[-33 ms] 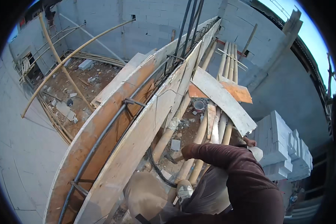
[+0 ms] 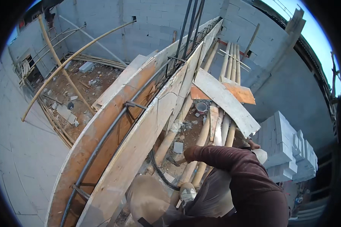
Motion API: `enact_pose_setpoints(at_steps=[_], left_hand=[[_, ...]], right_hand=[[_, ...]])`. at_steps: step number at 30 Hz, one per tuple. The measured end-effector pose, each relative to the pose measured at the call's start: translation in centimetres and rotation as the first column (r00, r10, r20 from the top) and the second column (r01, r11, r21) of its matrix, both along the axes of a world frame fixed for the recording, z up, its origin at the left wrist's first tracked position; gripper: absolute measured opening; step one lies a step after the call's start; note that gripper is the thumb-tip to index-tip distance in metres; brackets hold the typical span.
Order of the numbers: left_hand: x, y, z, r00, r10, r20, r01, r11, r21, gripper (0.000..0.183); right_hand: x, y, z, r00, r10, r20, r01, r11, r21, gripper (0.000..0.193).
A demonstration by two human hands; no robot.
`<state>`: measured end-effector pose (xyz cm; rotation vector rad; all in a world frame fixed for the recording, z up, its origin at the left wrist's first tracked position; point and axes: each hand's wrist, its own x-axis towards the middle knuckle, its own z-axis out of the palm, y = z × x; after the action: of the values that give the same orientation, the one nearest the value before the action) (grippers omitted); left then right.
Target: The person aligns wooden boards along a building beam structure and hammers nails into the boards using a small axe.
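Observation:
My right hand (image 2: 192,154), at the end of a maroon sleeve (image 2: 231,159), is closed round the short wooden handle of a hammer (image 2: 173,161). Its dark metal head points left, above the rubble beside the bamboo poles (image 2: 188,172); part of the handle is hidden in my fist. Left of it, a loop of black cable (image 2: 158,169) hangs down the outer face of a curved plywood form (image 2: 130,160). Between the form's two boards runs a steel rebar cage (image 2: 106,136). My left hand is out of sight.
Loose boards, one a curved white-grey panel (image 2: 227,102), lie across the poles. Beyond my arm stands a stack of pale blocks (image 2: 280,143). A bucket (image 2: 201,108) sits among rubble. Crossed bamboo props (image 2: 60,68) lean at left; upright rebars (image 2: 189,30) rise at the far end.

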<state>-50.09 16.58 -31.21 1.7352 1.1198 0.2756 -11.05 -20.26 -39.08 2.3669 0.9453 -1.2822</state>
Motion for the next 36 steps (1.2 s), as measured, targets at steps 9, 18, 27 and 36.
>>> enact_pose_setpoints(at_steps=[9,18,27,36], left_hand=[[7.7,-7.8,6.0,0.937,-0.285,0.203,0.328,0.919,-0.221,0.031],[8.3,-9.3,6.5,0.929,-0.310,0.204,0.358,0.895,-0.268,0.031],[9.8,-10.0,8.2,0.933,-0.316,0.170,0.350,0.909,-0.228,0.031],[9.1,-11.0,9.8,0.961,-0.244,0.129,0.267,0.938,-0.220,0.031]], right_hand=[[0.0,0.8,0.7,0.993,-0.093,-0.076,0.088,0.994,-0.069,0.037],[0.3,0.1,0.3,0.968,-0.195,-0.158,0.187,0.980,-0.063,0.035],[2.5,2.3,-3.0,0.961,-0.151,-0.233,0.144,0.988,-0.046,0.035],[3.6,2.2,0.1,0.972,-0.143,-0.185,0.140,0.990,-0.029,0.041]])
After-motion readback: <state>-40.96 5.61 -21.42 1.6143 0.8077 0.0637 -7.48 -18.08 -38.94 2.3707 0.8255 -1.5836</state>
